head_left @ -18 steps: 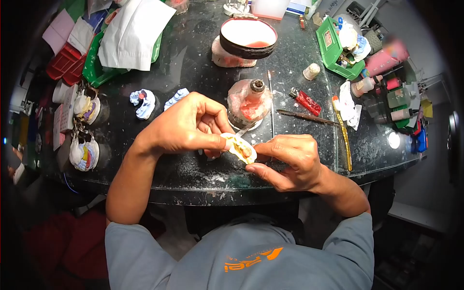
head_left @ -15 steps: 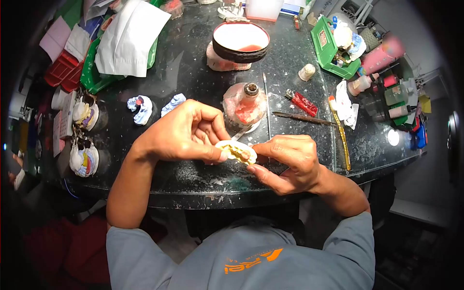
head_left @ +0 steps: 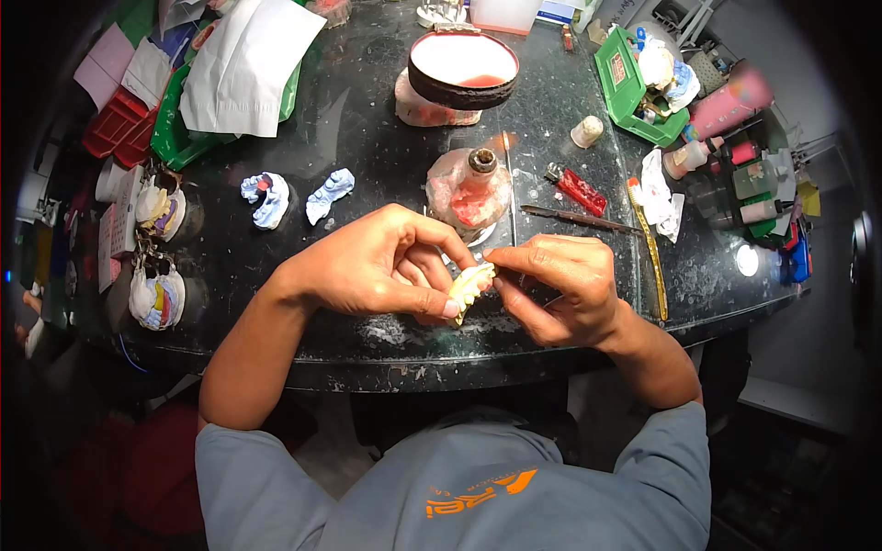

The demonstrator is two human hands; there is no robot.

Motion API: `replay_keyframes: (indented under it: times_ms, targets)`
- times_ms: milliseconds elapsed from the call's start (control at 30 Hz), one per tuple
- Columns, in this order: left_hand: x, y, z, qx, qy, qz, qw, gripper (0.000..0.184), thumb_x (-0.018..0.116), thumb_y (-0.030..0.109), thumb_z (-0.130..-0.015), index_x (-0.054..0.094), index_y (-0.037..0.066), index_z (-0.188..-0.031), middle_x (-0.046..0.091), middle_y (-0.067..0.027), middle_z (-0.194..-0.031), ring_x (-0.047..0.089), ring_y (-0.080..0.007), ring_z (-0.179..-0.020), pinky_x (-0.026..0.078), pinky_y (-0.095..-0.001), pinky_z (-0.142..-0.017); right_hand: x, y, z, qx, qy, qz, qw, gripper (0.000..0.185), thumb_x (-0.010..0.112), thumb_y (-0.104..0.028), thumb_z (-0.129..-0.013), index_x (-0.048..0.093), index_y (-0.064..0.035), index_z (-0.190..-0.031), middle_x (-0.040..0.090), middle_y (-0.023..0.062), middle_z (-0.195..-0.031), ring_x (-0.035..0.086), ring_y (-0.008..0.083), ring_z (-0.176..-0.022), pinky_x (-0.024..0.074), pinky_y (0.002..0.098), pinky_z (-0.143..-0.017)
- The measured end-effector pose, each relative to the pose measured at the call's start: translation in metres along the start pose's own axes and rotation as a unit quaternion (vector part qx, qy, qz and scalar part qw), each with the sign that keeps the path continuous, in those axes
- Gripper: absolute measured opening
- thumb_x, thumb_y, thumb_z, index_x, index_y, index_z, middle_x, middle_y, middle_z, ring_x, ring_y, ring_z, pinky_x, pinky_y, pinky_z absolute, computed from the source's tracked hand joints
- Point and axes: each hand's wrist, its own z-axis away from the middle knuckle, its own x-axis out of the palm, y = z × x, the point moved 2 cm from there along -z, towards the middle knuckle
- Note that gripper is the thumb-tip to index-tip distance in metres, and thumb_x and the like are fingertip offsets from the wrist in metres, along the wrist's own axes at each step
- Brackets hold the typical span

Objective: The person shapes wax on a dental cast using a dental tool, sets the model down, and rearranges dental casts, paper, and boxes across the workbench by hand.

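Observation:
Between my hands is a small pale-yellow dental cast with a row of teeth, held on edge above the near part of the bench. My left hand is closed on its left side, with the thumb on its lower end. The thumb and index finger of my right hand pinch at its upper right edge; whether anything small is between those fingertips I cannot tell. Just beyond my hands stands a wax-stained spirit burner. Two blue-white cast pieces, a curved one and a narrower one, lie beyond my left wrist.
Right of the burner lie a red lighter, a dark metal instrument and a yellow-handled brush. A round dark-rimmed pan stands behind it. Articulated models are at left, a green box at back right.
The dental cast has been turned from lying nearly level to a steep tilt, its toothed side now showing. My right fingers have shifted to its upper edge, and my left hand has moved slightly right.

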Motion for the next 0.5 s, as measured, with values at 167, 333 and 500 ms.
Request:
replay_keyframes:
  times_ms: [167,333,500]
  targets:
    - [0.0012,-0.0017,-0.0034,0.003,-0.007,-0.004,1.000,0.036,0.079,-0.003,-0.082,0.064,-0.006,-0.114,0.073,-0.0094,-0.093,0.070,-0.0078,-0.082,0.054,-0.0180,-0.069,-0.0015,-0.0008,-0.0009,-0.007,-0.013,0.014,1.000,0.030,0.075,0.002,-0.070,0.071,0.0018,-0.100,0.069,0.0127,-0.076,0.069,0.0249,-0.063,0.0548,0.0332,-0.058]
    - [0.0040,-0.0054,-0.0058,0.021,0.011,-0.018,1.000,0.028,0.080,-0.004,-0.081,0.060,-0.003,-0.100,0.072,-0.0093,-0.092,0.069,-0.0074,-0.081,0.054,-0.0181,-0.067,-0.0020,0.0035,0.0006,-0.006,-0.007,0.018,1.000,0.029,0.075,0.002,-0.070,0.071,-0.0001,-0.099,0.068,0.0117,-0.079,0.068,0.0249,-0.066,0.0542,0.0341,-0.059]
    - [0.0050,-0.0033,-0.0047,0.052,0.035,-0.029,0.998,0.029,0.081,-0.002,-0.082,0.053,0.002,-0.088,0.066,-0.0013,-0.079,0.058,0.0013,-0.069,0.043,-0.0153,-0.054,-0.0041,0.0072,0.0004,-0.006,-0.009,0.028,1.000,0.027,0.076,0.000,-0.071,0.071,-0.0020,-0.097,0.068,0.0106,-0.081,0.068,0.0257,-0.068,0.0540,0.0349,-0.059]
